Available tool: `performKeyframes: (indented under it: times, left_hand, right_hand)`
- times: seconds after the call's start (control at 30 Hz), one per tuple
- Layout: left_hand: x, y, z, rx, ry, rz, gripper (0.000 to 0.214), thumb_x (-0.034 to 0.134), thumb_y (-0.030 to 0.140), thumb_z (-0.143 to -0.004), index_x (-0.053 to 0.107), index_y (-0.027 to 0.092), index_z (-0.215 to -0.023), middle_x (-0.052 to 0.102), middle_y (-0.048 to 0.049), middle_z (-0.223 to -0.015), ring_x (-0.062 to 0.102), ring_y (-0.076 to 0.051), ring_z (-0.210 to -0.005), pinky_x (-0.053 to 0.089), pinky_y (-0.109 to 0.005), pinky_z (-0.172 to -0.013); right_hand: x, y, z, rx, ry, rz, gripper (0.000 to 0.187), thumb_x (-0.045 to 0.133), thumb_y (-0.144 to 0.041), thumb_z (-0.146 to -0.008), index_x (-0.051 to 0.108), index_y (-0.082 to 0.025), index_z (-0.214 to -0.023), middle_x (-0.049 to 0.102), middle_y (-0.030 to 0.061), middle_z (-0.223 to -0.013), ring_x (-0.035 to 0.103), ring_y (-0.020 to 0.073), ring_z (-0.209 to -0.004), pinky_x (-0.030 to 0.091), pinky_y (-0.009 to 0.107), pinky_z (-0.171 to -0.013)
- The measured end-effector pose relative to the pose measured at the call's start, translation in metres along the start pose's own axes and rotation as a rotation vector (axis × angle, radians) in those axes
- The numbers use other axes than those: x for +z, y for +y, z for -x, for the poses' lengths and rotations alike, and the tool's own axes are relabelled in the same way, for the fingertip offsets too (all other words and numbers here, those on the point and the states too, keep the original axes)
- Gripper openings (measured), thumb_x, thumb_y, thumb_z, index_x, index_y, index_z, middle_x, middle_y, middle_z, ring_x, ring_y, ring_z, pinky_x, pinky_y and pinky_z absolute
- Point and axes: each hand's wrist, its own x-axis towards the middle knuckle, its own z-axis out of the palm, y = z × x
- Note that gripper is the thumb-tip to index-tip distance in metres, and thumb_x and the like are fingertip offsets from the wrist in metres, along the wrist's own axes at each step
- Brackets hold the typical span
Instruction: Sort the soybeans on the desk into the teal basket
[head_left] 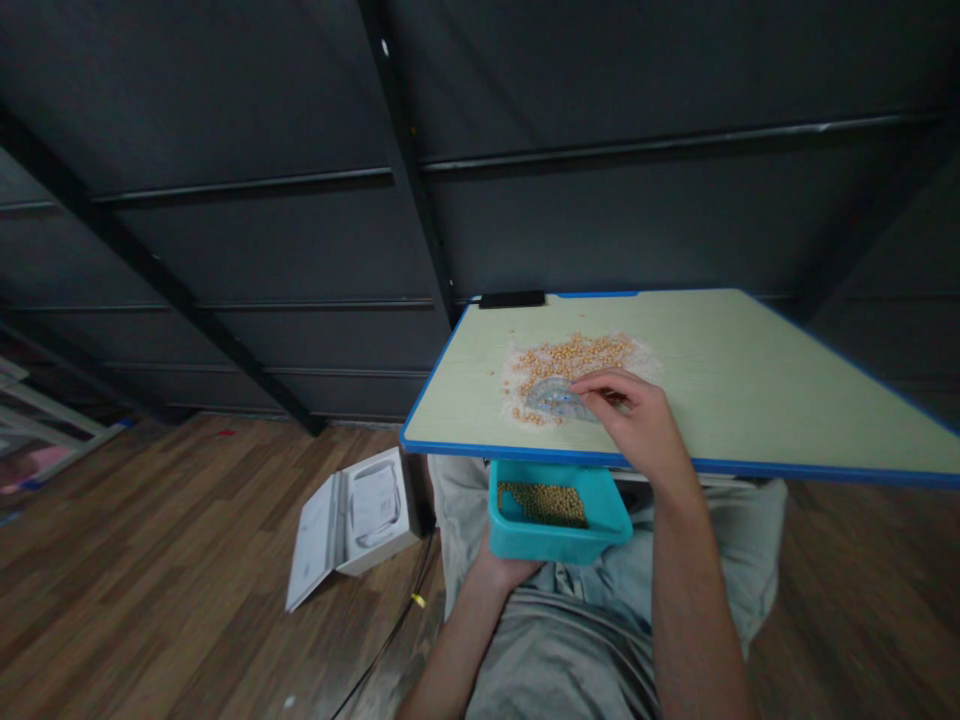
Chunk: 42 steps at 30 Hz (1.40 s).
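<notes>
Teal box: lower centre of the frame, open-topped, with rounded corners, just below the front edge of the table; its long side runs left to right.
Clear plastic piece: centre of the frame, lying among scattered beans, directly above the box as the frame reads. Its long axis runs roughly left to right, and its right end meets the right hand, the nearer of the two.
Look of the plastic: thin and see-through, with an arched upper edge and small blue marks; the fingers cover part of its right end.
Right hand: thumb and fingertips drawn together in a pinch, seemingly gripping the plastic's upper right part.
Left hand: underneath the box, palm side apparently supporting it; its fingers are hidden, so I cannot tell how far they are curled.
Loose beans: round, orange-tan, spread around and above the plastic, thickest towards its upper right.
Pale grains: a fine, whitish layer mixed between and beside those beans.
Beans in the box: duller, greenish gold, covering much of its base.
Tabletop: pale yellow-green with a blue rim, reaching to the right edge of the frame.
Wooden floor: brown planks at lower left, where an opened white carton sits beside a black cable.
</notes>
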Motion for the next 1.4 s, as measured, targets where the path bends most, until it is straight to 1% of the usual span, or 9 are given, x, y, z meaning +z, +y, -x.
performKeyframes:
  times: [0.13,0.37,0.5,0.73,0.97,1.07,1.2,1.3,1.4]
  left_hand:
    - [-0.003,0.0,-0.001,-0.013,0.072,0.008,0.045,0.046,0.048,-0.098,0.08,0.022,-0.11,0.082,-0.0111,-0.113,0.069,-0.032,-0.124,0.044,-0.055,-0.116]
    - [-0.003,-0.001,-0.003,0.0,0.031,0.027,0.042,0.046,0.043,-0.099,0.08,0.023,-0.112,0.082,-0.0112,-0.117,0.068,-0.031,-0.126,0.046,-0.053,-0.116]
    - [0.005,0.0,-0.002,0.013,0.013,0.016,0.042,0.047,0.044,-0.097,0.081,0.022,-0.111,0.083,-0.0105,-0.114,0.068,-0.032,-0.126,0.046,-0.055,-0.116]
    - [0.017,0.003,0.002,0.001,0.042,-0.031,0.042,0.044,0.043,-0.098,0.082,0.027,-0.107,0.083,-0.0077,-0.114,0.065,-0.03,-0.132,0.042,-0.051,-0.12]
    - [0.027,0.006,0.006,-0.019,-0.017,-0.033,0.046,0.041,0.044,-0.098,0.083,0.025,-0.103,0.084,-0.0082,-0.11,0.07,-0.03,-0.124,0.043,-0.051,-0.119]
    - [0.021,0.006,0.005,-0.012,-0.03,-0.025,0.046,0.04,0.041,-0.097,0.083,0.025,-0.102,0.084,-0.0087,-0.109,0.072,-0.03,-0.121,0.046,-0.052,-0.117]
    - [0.001,0.002,0.002,0.011,-0.002,-0.009,0.044,0.042,0.037,-0.096,0.083,0.023,-0.098,0.085,-0.0104,-0.099,0.074,-0.03,-0.114,0.05,-0.053,-0.112]
    - [-0.009,0.0,0.0,0.014,0.009,-0.005,0.041,0.044,0.035,-0.096,0.083,0.023,-0.099,0.084,-0.0105,-0.105,0.073,-0.031,-0.117,0.05,-0.054,-0.112]
    - [-0.01,-0.001,0.0,0.01,0.019,-0.009,0.04,0.045,0.037,-0.096,0.082,0.023,-0.101,0.084,-0.0102,-0.106,0.071,-0.031,-0.121,0.049,-0.054,-0.113]
  right_hand:
    - [0.0,0.0,0.0,0.015,-0.006,0.006,0.017,0.065,-0.022,-0.091,0.081,-0.027,-0.09,0.08,0.0055,-0.102,0.072,0.0253,-0.099,0.054,0.041,-0.084]
    - [0.0,0.0,-0.001,0.019,-0.01,0.011,0.016,0.064,-0.022,-0.092,0.08,-0.026,-0.09,0.08,0.0056,-0.102,0.072,0.0247,-0.099,0.054,0.04,-0.084]
    - [0.0,-0.001,0.0,0.015,-0.009,0.013,0.016,0.064,-0.023,-0.093,0.08,-0.026,-0.091,0.08,0.0054,-0.101,0.072,0.0242,-0.098,0.054,0.039,-0.083]
    - [0.0,-0.003,0.0,0.015,0.001,0.014,0.017,0.064,-0.021,-0.093,0.08,-0.026,-0.091,0.08,0.0054,-0.102,0.072,0.0246,-0.1,0.054,0.041,-0.085]
    - [0.0,-0.001,0.0,0.009,0.006,0.004,0.017,0.064,-0.022,-0.093,0.08,-0.027,-0.091,0.08,0.0053,-0.103,0.072,0.0247,-0.1,0.054,0.041,-0.085]
    - [0.0,-0.002,0.0,0.016,0.005,0.009,0.017,0.064,-0.023,-0.093,0.08,-0.027,-0.091,0.08,0.0053,-0.103,0.072,0.025,-0.1,0.054,0.041,-0.085]
    - [-0.001,-0.004,0.0,0.024,-0.006,0.0,0.017,0.064,-0.023,-0.092,0.08,-0.027,-0.089,0.08,0.005,-0.101,0.073,0.025,-0.1,0.054,0.04,-0.084]
    - [-0.001,-0.006,0.001,0.023,-0.03,-0.019,0.017,0.065,-0.022,-0.091,0.08,-0.027,-0.089,0.08,0.0046,-0.1,0.073,0.0244,-0.098,0.054,0.039,-0.083]
    - [-0.001,-0.007,0.001,0.024,-0.041,-0.032,0.017,0.065,-0.021,-0.09,0.081,-0.027,-0.089,0.08,0.0043,-0.099,0.072,0.0242,-0.098,0.055,0.039,-0.083]
